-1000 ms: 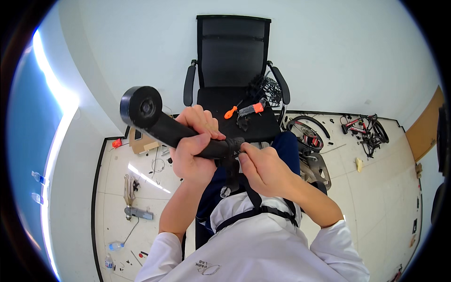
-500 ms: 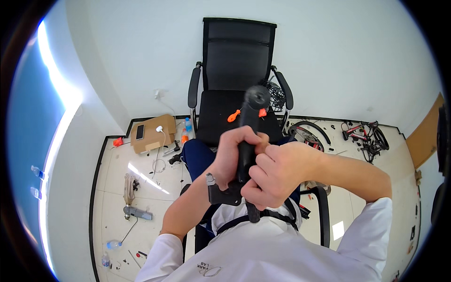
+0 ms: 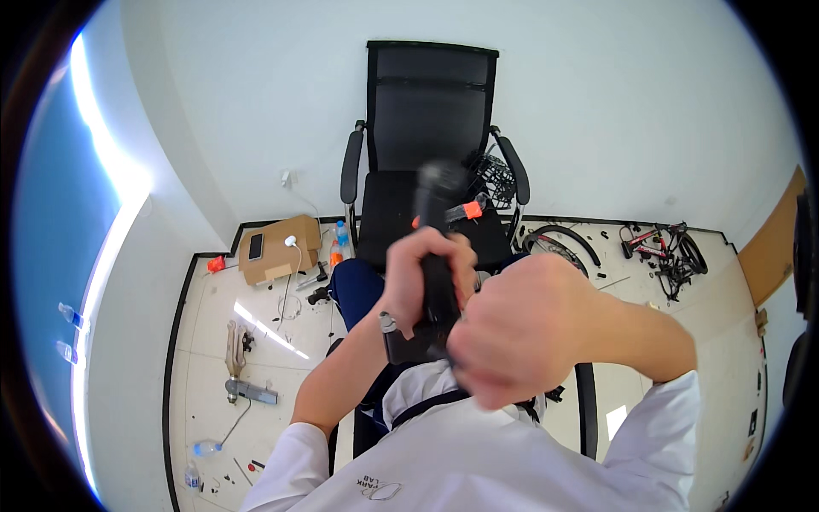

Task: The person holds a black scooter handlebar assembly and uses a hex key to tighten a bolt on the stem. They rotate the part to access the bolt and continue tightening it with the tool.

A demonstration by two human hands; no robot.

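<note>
My left hand (image 3: 422, 277) wraps around a long black tube-like part (image 3: 438, 286), held tilted in front of my lap. Its rounded far end is smeared by motion and overlaps the chair seat. Close to my left wrist, a flat black bracket (image 3: 408, 346) with a silvery metal piece (image 3: 387, 322) sticks out from the part. Against the part's near end, my right hand (image 3: 525, 328) is a closed, blurred fist. Whatever lies inside that fist is hidden, and it covers the part's near end.
A black mesh office chair (image 3: 432, 111) faces me, with an orange-and-black item (image 3: 465, 211) and a black wire basket (image 3: 495, 177) on its seat. At left are a cardboard piece (image 3: 277, 243) and a grey metal assembly (image 3: 252, 391); at right, a bicycle frame (image 3: 655, 245) and a tyre (image 3: 563, 239).
My right hand has moved up and right along the part and closed into a blurred fist. The black part's far end has swung slightly left. My left hand keeps its hold.
</note>
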